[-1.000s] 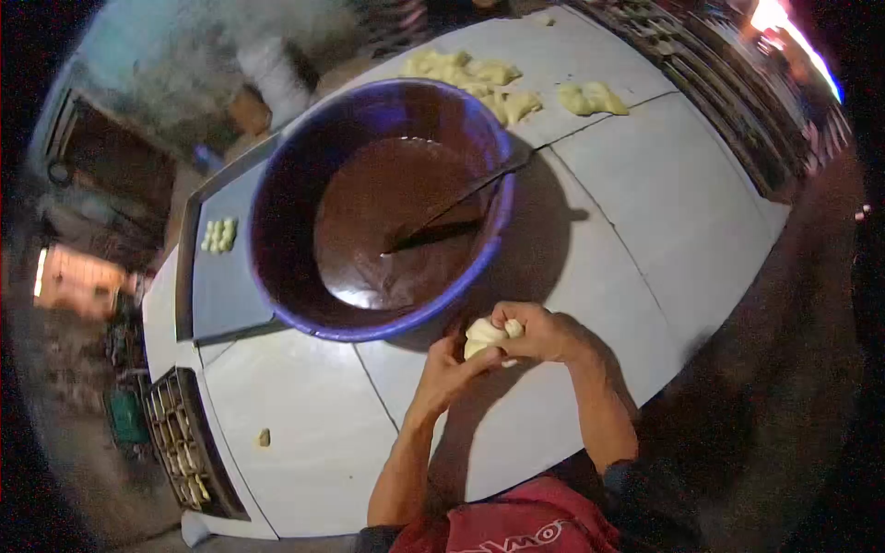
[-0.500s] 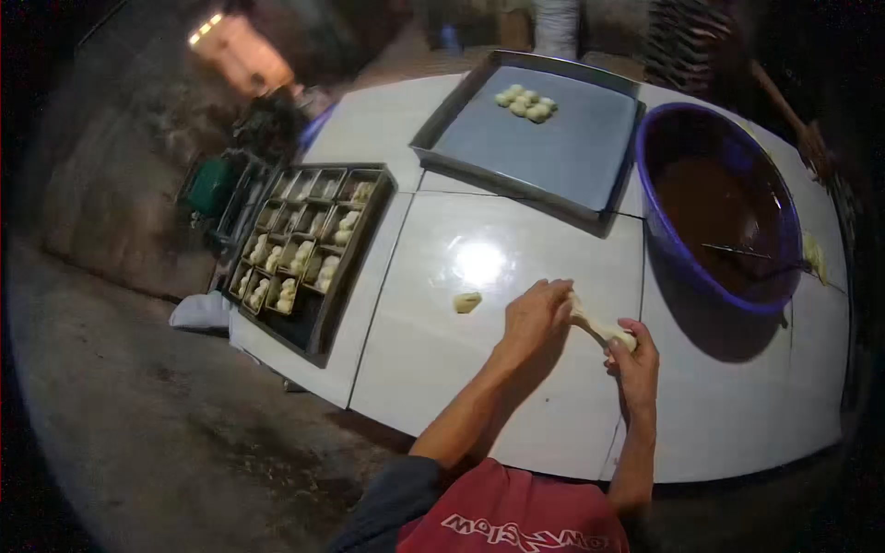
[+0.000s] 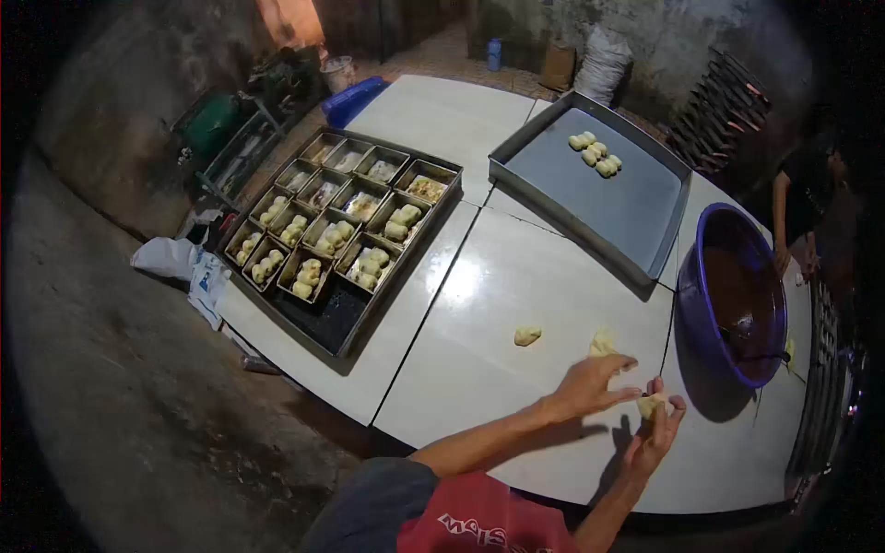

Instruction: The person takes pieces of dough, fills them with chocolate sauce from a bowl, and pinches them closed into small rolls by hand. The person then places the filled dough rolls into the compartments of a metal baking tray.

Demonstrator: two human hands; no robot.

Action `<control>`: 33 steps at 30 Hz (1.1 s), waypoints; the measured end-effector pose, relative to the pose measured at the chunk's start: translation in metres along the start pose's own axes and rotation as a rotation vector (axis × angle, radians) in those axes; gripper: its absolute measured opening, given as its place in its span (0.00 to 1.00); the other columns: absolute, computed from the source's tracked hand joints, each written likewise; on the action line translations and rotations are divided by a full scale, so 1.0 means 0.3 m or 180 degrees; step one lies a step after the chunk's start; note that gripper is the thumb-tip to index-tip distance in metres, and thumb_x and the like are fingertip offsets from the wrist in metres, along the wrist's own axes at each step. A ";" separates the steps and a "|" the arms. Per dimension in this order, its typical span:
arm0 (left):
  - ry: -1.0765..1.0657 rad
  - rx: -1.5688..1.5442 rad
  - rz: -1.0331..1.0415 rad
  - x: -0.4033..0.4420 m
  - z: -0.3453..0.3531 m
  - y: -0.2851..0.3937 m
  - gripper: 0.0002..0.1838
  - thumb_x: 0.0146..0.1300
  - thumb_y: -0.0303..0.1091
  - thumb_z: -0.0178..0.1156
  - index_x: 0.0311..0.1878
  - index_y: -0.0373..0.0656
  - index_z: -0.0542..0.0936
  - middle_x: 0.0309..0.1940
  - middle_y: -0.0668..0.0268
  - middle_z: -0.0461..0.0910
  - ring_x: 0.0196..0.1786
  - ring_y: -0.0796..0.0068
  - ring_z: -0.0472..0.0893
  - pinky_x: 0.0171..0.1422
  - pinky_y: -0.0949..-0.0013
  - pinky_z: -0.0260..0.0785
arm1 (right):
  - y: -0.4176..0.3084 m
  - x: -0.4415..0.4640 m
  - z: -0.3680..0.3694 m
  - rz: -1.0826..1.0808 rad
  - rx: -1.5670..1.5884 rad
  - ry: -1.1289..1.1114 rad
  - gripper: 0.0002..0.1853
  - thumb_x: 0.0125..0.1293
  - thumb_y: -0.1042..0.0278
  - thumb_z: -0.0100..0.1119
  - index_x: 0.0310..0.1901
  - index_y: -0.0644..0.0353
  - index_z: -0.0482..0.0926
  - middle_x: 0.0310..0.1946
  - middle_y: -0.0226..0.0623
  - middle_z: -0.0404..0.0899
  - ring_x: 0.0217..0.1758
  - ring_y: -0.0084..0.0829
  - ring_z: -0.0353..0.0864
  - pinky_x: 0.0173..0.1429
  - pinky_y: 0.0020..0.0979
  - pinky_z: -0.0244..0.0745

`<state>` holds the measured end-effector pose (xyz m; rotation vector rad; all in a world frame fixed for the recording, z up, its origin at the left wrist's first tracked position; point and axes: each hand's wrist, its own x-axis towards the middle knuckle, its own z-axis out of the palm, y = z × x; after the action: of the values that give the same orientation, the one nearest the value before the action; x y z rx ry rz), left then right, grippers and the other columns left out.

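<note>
A small piece of pale dough sits in the fingers of my right hand, just above the white table. My left hand is beside it, its fingers and thumb spread apart and the thumb pointing at that dough. Just beyond the left fingers is a second dough piece, which seems to lie on the table; whether a finger touches it I cannot tell. Farther left a third lump of dough rests alone on the tabletop.
On the left, a dark tray carries several small tins, some with dough balls. At the back, a large metal pan holds a cluster of dough balls. A purple tub of brown contents stands right, near another person's arm.
The dough stretched between my hands has come apart: one piece is in my right hand, another lies past my left fingers. My left hand has opened. The camera view has shifted.
</note>
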<state>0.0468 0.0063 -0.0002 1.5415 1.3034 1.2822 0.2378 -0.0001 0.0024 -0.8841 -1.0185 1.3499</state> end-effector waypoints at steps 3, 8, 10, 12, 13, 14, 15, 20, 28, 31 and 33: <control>-0.0866 -0.1887 -0.1250 -0.019 0.030 0.002 0.27 0.64 0.51 0.68 0.52 0.34 0.82 0.42 0.57 0.85 0.44 0.71 0.84 0.47 0.66 0.77 | -0.062 -0.026 0.204 0.0463 -0.0118 0.0080 0.32 0.78 0.66 0.50 0.77 0.58 0.49 0.71 0.55 0.65 0.72 0.39 0.69 0.76 0.39 0.59; -0.0482 -0.1610 -0.1128 -0.018 -0.014 0.039 0.18 0.73 0.41 0.58 0.53 0.34 0.81 0.38 0.63 0.84 0.39 0.77 0.81 0.43 0.72 0.74 | -0.068 0.006 0.240 0.0482 -0.1149 0.0292 0.19 0.76 0.64 0.54 0.62 0.67 0.74 0.64 0.42 0.73 0.62 0.27 0.73 0.67 0.32 0.67; -0.0382 -0.1695 -0.1212 -0.019 0.026 0.015 0.22 0.73 0.43 0.57 0.60 0.35 0.76 0.39 0.62 0.84 0.42 0.75 0.81 0.45 0.70 0.73 | -0.016 0.044 0.133 0.0460 -0.1262 0.0203 0.13 0.74 0.70 0.57 0.55 0.66 0.75 0.54 0.38 0.77 0.57 0.25 0.76 0.65 0.29 0.69; -0.0234 -0.1546 -0.1309 -0.010 0.042 0.063 0.29 0.75 0.43 0.56 0.71 0.37 0.65 0.41 0.55 0.85 0.41 0.69 0.84 0.48 0.68 0.75 | -0.025 0.060 0.109 0.0284 -0.1162 0.0453 0.07 0.68 0.78 0.62 0.46 0.63 0.75 0.39 0.29 0.77 0.47 0.21 0.78 0.58 0.26 0.74; 0.0155 -0.1094 -0.0822 0.004 0.077 0.047 0.30 0.75 0.44 0.56 0.72 0.36 0.64 0.45 0.53 0.84 0.45 0.66 0.84 0.51 0.67 0.75 | -0.027 0.067 0.101 0.0216 -0.1114 0.0460 0.08 0.68 0.78 0.63 0.46 0.63 0.76 0.40 0.29 0.77 0.47 0.22 0.78 0.57 0.26 0.75; 0.0541 -0.0648 -0.0338 0.018 0.125 0.018 0.32 0.75 0.45 0.56 0.73 0.36 0.63 0.50 0.51 0.83 0.48 0.62 0.84 0.53 0.66 0.75 | -0.021 0.068 0.084 0.0159 -0.1071 0.0467 0.08 0.68 0.78 0.63 0.46 0.63 0.76 0.41 0.30 0.78 0.47 0.22 0.78 0.55 0.26 0.76; 0.0927 -0.0204 0.0149 0.024 0.166 -0.006 0.33 0.75 0.46 0.55 0.74 0.36 0.62 0.54 0.49 0.82 0.51 0.59 0.85 0.55 0.65 0.76 | -0.021 0.074 0.076 0.0103 -0.1030 0.0468 0.08 0.68 0.78 0.63 0.47 0.63 0.76 0.42 0.30 0.78 0.46 0.22 0.79 0.54 0.27 0.78; 0.0582 -0.1571 0.0824 0.081 0.263 0.071 0.41 0.69 0.57 0.60 0.72 0.32 0.66 0.61 0.46 0.78 0.59 0.60 0.82 0.63 0.65 0.73 | -0.137 0.060 0.129 0.0582 0.0814 0.0070 0.14 0.68 0.68 0.65 0.50 0.63 0.74 0.42 0.34 0.79 0.45 0.24 0.80 0.53 0.27 0.76; 0.0086 -0.2236 -0.0498 0.118 0.327 0.087 0.45 0.63 0.33 0.70 0.78 0.41 0.54 0.67 0.49 0.72 0.53 0.67 0.83 0.59 0.67 0.77 | -0.227 0.361 -0.046 0.0212 0.0596 -0.0112 0.13 0.72 0.63 0.62 0.51 0.60 0.75 0.42 0.30 0.79 0.43 0.21 0.80 0.48 0.25 0.77; -0.0090 -0.1927 -0.1098 0.095 0.272 0.056 0.32 0.68 0.30 0.65 0.72 0.39 0.65 0.60 0.50 0.77 0.50 0.69 0.84 0.56 0.68 0.78 | -0.350 0.584 -0.170 0.0120 -0.1386 0.0276 0.11 0.72 0.62 0.58 0.48 0.60 0.75 0.36 0.33 0.81 0.38 0.20 0.79 0.42 0.25 0.74; -0.0031 -0.1596 -0.1196 0.086 0.226 0.017 0.23 0.71 0.29 0.61 0.67 0.35 0.72 0.54 0.51 0.80 0.50 0.68 0.84 0.55 0.68 0.79 | -0.337 0.737 -0.268 0.0488 -0.2460 -0.0060 0.12 0.72 0.61 0.56 0.47 0.62 0.77 0.35 0.36 0.82 0.39 0.24 0.80 0.43 0.29 0.74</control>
<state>0.1136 0.0348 -0.0055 0.9051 1.0902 1.2310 0.3375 0.2207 0.0855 -1.5426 -1.5489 1.0795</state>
